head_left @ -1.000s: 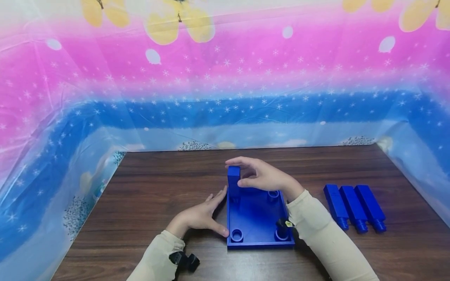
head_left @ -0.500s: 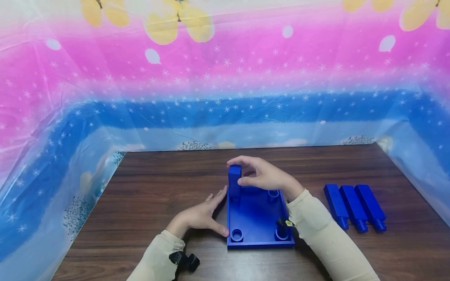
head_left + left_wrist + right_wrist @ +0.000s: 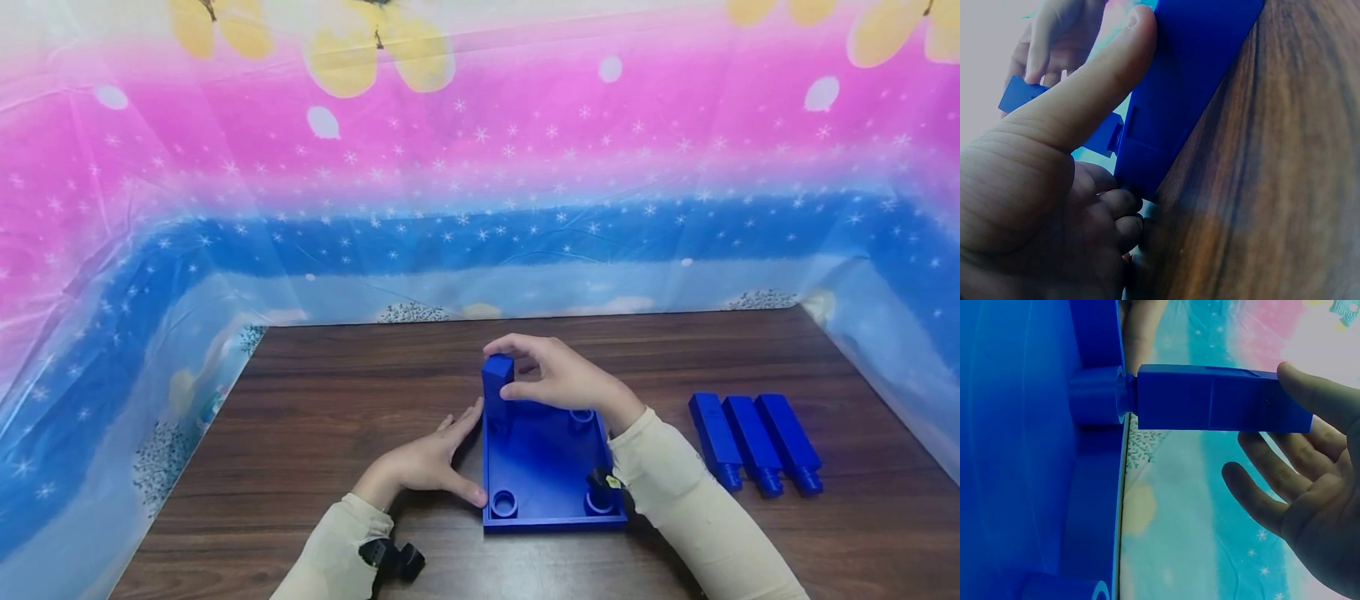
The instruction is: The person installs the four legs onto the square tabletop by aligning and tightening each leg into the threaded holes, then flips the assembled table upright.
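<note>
A blue table leg (image 3: 496, 392), square in section, stands upright at the far left corner socket of an upturned blue tabletop (image 3: 551, 467). My right hand (image 3: 566, 375) pinches its upper part between thumb and fingers. In the right wrist view the narrow end of the leg (image 3: 1210, 397) enters the round socket (image 3: 1097, 397), with a thin neck showing at the rim. My left hand (image 3: 427, 458) lies along the tabletop's left side, thumb near the front corner and fingers spread toward the back. In the left wrist view the thumb (image 3: 1104, 81) presses the tabletop's outer wall (image 3: 1179, 81).
Three more blue legs (image 3: 757, 442) with threaded ends lie side by side on the wooden table (image 3: 315, 375) at the right. Round sockets (image 3: 504, 503) sit at the tabletop's other corners. A patterned cloth (image 3: 480, 208) hangs behind the table and around its sides.
The blue table leg has turned a little about its upright axis between my right fingers, an edge now facing forward. The left hand and the tabletop stay in place.
</note>
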`<state>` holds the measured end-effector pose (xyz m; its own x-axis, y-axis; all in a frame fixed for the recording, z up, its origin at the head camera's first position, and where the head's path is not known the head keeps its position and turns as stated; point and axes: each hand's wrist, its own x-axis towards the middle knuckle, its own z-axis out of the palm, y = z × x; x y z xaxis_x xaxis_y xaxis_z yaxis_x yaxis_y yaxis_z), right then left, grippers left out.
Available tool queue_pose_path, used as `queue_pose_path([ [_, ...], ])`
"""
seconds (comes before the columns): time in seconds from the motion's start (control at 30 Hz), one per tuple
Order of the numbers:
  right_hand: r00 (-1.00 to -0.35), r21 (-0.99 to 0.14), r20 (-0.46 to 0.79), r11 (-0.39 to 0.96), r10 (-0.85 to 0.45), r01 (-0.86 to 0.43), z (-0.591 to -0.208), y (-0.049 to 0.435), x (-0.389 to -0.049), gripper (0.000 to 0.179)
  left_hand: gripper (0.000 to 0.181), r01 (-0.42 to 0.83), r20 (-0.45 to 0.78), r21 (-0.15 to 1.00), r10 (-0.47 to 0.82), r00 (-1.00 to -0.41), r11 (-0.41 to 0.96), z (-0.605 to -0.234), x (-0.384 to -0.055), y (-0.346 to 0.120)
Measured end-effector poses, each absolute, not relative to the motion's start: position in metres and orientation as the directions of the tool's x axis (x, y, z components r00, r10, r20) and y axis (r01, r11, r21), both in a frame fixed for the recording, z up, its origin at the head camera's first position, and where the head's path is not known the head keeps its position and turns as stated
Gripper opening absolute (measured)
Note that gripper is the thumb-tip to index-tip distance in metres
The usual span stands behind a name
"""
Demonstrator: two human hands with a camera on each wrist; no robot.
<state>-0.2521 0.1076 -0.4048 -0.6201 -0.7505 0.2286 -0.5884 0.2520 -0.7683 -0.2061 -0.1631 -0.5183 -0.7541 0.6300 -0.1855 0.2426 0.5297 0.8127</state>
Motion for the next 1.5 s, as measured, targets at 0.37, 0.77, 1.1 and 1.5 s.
queue_pose_path([
  [0.37, -0.648, -0.644, 0.271, 0.366, -0.712, -0.672, -0.402, 0.103, -0.245, 0.050, 0.147, 0.230, -0.202, 0.806, 0.618, -0.760, 0.545, -0.530, -0.212, -0.164],
  [0.77, -0.647, -0.565, 0.329, 0.405, -0.688, -0.719, -0.402, 0.099, -0.241, 0.049, 0.146, 0.211, -0.212, 0.811, 0.611, -0.763, 0.545, -0.524, -0.209, -0.164],
  [1.1, -0.655, -0.569, 0.354, 0.401, -0.668, -0.717, -0.403, 0.098, -0.240, 0.043, 0.145, 0.218, -0.209, 0.812, 0.617, -0.759, 0.542, -0.525, -0.209, -0.164],
  [1.5, -0.661, -0.563, 0.377, 0.406, -0.649, -0.720, -0.405, 0.096, -0.240, 0.041, 0.146, 0.227, -0.201, 0.811, 0.620, -0.758, 0.539, -0.527, -0.210, -0.164],
])
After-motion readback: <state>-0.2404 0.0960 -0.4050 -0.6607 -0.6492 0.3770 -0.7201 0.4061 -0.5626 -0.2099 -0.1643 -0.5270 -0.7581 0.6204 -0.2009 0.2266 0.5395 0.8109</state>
